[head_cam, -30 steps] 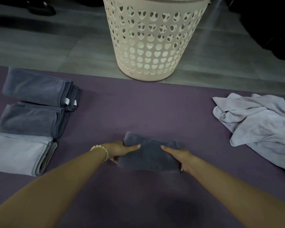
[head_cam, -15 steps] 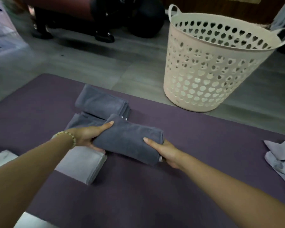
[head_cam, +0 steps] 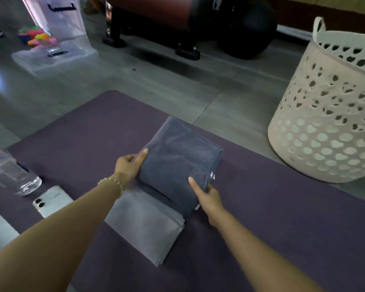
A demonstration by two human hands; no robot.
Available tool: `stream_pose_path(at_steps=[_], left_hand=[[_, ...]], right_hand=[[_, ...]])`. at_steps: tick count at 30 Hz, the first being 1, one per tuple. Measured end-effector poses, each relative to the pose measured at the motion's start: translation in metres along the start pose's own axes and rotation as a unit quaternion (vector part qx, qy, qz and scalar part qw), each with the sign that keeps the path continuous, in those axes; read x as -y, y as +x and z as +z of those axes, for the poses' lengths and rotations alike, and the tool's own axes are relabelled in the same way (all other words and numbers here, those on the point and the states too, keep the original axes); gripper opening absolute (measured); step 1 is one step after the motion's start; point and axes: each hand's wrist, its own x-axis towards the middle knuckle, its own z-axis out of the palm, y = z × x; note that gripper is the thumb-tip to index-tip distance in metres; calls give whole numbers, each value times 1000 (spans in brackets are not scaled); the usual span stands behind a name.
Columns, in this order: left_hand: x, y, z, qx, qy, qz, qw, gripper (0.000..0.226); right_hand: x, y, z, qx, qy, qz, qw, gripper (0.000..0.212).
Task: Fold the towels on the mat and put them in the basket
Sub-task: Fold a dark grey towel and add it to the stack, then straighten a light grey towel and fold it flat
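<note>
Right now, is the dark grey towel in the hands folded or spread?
Folded: the dark grey towel is a compact layered rectangle, its ends held by left hand and right hand.

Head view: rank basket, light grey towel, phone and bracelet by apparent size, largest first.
1. basket, though the frame cuts it off
2. light grey towel, partly covered
3. phone
4. bracelet

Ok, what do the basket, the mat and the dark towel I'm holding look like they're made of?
Basket: probably moulded plastic, cream, matte; its rigid wall is punched with heart-shaped holes. Mat: likely foam or rubber, dull purple, no shine. Dark towel: soft cloth, perhaps microfibre or terry; fuzzy nap, rounded folds.
</note>
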Motion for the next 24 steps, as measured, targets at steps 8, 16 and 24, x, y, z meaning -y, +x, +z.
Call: stream_pose_path(at_steps=[8,16,24], left_hand=[[30,28,13,-38,38,-14,998,39],[20,10,8,-41,247,110,962,60],[-10,-66,48,60,421,383,820,88]], right_hand=[[-20,20,9,-80,-4,55,995,33],[-12,12,6,-59,-42,42,996,33],[-3,-23,-77,-40,-142,-18,989,55]])
